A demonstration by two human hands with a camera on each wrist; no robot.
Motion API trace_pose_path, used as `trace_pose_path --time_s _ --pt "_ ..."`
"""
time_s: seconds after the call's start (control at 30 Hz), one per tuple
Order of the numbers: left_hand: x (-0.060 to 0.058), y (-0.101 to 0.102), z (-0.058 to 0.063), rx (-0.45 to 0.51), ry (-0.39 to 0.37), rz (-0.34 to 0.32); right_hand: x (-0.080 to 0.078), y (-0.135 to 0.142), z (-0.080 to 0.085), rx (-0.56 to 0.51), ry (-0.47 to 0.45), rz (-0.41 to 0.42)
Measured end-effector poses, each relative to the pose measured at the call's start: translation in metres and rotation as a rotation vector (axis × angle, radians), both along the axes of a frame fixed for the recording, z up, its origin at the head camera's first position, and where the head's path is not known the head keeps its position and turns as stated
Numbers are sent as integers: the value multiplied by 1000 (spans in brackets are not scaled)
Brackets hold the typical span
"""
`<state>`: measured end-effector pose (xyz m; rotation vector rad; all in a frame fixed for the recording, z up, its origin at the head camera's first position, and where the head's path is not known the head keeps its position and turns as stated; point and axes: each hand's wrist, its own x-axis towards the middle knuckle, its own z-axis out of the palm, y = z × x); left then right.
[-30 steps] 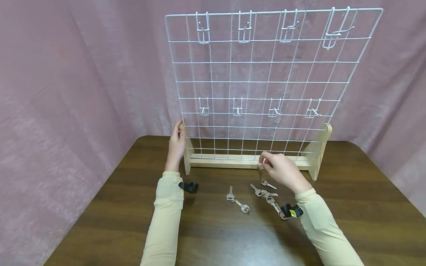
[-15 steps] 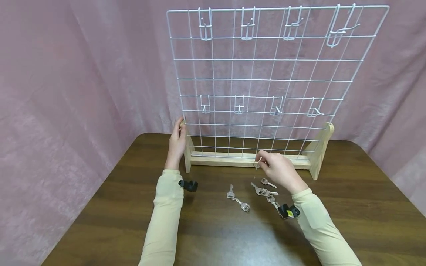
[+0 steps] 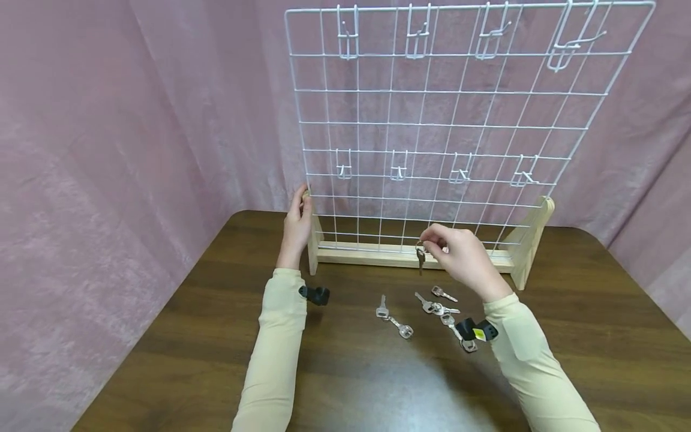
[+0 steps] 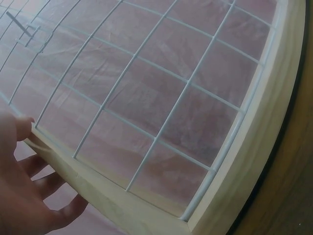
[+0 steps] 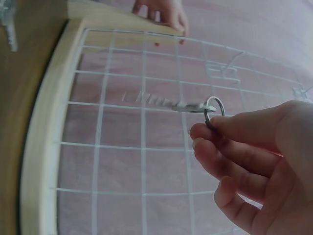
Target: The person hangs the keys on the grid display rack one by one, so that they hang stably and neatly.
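Note:
My right hand (image 3: 461,255) pinches a metal key ring (image 5: 223,105) between thumb and index finger. From the ring hangs a key (image 3: 421,259), blade down, in front of the stand's bottom bar in the head view. The other fingers of this hand are bent and touch nothing. My left hand (image 3: 296,231) grips the top of the left upright of the wooden stand (image 3: 351,257), thumb in front and fingers around behind. A white wire grid (image 4: 187,81) is set in this stand. Its lower row of hooks (image 3: 398,171) is bare, above the right hand.
Several loose keys lie on the wooden table (image 3: 345,384): a joined pair (image 3: 405,330) left of centre, a cluster (image 3: 426,305) near the right wrist, and a single key (image 3: 445,294) behind it. Upper hooks (image 3: 348,45) jut from the grid's top. A pink curtain (image 3: 162,120) hangs behind.
My right hand has lifted the key and ring up from just over the loose keys to before the stand's bottom bar. The left hand keeps its grip. The head view has shifted slightly.

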<state>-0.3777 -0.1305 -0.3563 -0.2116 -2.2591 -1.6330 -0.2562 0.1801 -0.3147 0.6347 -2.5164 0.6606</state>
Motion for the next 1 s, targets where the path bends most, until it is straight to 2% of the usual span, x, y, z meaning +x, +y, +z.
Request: trace_pose_path --time_s 0.23,0.47,0.67,0.87,1.0 --pt "2 1 -2 7 -4 -13 -7 0 20 23 30 0" --pt "3 -1 0 4 0 0 -13 -2 45 49 33 2" --pt "3 -4 1 4 10 -26 -20 -2 66 78 27 -3" --pt "4 -7 -1 45 3 -55 -24 -9 90 89 36 38" --pt "2 -4 4 70 -5 -54 -24 -15 108 71 50 58"
